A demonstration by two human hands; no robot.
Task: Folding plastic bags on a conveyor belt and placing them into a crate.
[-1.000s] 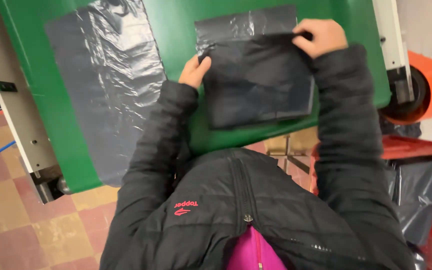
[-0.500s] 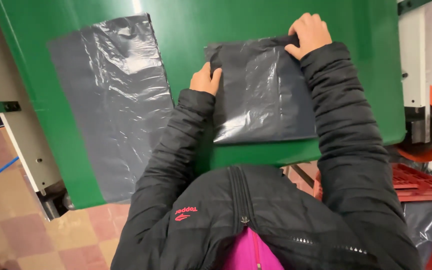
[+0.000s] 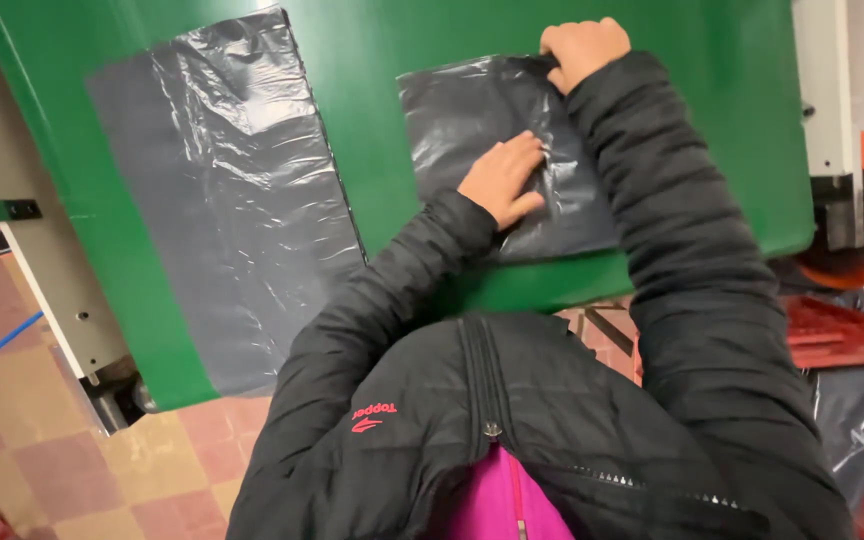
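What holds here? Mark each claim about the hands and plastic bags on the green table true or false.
1. The left hand lies flat on the smaller dark bag. True.
2. The right hand rests on the floor. False: it grips that bag's far edge.
3. A larger grey bag lies spread to the left. True.
4. The table is red. False: it is green.
5. The two bags overlap. False: bare table shows between them.
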